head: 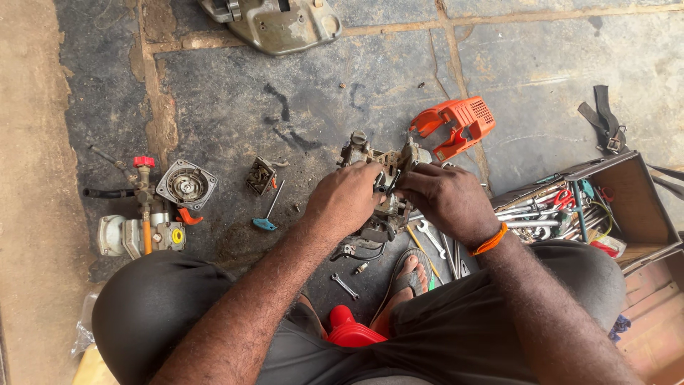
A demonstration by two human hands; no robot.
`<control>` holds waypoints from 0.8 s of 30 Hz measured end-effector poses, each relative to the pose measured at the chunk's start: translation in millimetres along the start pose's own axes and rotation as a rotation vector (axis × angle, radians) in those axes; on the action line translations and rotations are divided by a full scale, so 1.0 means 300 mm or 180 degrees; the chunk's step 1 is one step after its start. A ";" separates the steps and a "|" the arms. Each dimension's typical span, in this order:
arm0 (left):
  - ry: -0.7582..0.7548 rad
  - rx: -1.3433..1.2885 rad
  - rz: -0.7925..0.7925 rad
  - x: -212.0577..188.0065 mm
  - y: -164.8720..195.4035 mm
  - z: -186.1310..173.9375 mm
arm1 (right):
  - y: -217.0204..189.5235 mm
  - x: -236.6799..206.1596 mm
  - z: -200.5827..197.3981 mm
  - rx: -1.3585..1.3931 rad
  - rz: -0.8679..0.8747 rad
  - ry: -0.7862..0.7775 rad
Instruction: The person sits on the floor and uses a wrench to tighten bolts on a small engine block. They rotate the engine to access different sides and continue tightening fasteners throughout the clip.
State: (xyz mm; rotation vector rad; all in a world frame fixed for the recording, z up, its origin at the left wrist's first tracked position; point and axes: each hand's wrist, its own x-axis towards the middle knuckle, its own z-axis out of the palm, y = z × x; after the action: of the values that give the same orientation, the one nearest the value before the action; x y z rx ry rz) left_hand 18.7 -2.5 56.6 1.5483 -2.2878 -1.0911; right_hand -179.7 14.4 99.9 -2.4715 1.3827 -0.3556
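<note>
Middle of the small engine (388, 187) hidden under the left hand (344, 199) and right hand (447, 201), fingertips buried in its parts, grey metal housing (274, 23) cut off by the top edge, wooden tool box (630, 203) cut by the right edge, its jumbled tools too tangled to tell apart

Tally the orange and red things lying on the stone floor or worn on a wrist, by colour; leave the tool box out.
Orange: 3 – engine cover, small lever by the round housing, wristband
Red: 2 – valve cap, plastic piece between the feet
Total: 5
</note>
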 end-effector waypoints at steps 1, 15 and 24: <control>0.0057 0.0037 0.0040 0.000 0.000 0.001 | -0.003 -0.004 0.002 -0.0012 -0.0072 0.0049; -0.0334 0.0027 -0.0165 0.011 -0.029 -0.004 | -0.040 -0.014 -0.070 0.0456 0.0932 -0.0666; -0.0327 0.0149 -0.0149 0.016 -0.056 0.019 | -0.084 0.012 0.028 0.2844 0.1284 -0.1188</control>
State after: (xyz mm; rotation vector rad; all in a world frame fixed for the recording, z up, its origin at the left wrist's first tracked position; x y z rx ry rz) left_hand 25.9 -7.1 40.2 1.6063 -2.3709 -1.1627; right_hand -155.1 25.1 101.7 -1.4158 1.1643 -0.3037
